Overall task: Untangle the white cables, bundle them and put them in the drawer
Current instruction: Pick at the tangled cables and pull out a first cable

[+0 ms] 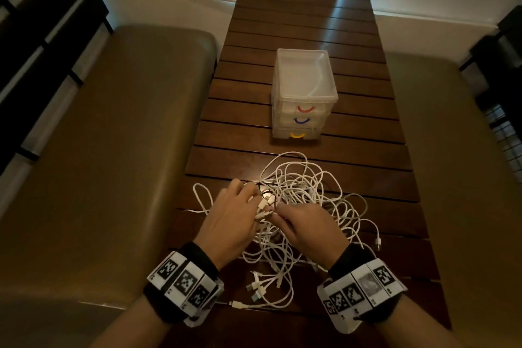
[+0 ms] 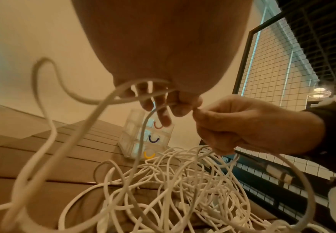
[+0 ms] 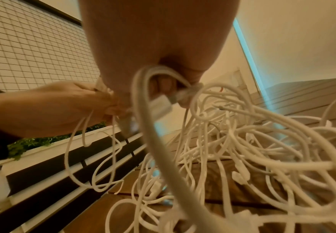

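A tangle of white cables [image 1: 305, 198] lies on the near part of the dark slatted wooden table [image 1: 310, 25]; the same cables [image 2: 183, 181] [image 3: 243, 141] fill both wrist views. My left hand [image 1: 234, 220] pinches cable strands and plug ends at the heap's near left side. My right hand [image 1: 308, 229] meets it there, its fingers curled round cables and a white plug [image 3: 161, 104]. A clear three-drawer box [image 1: 303, 96], its drawers pushed in, stands beyond the heap, with red, blue and yellow handles. Loose plug ends [image 1: 260, 285] lie between my wrists.
Padded brown benches [image 1: 113, 150] flank the table on both sides. A black wire-mesh panel [image 2: 282, 71] stands to the right, a white planter with greenery [image 3: 43, 146] to the left. The bare slats behind the drawer box run to the wall.
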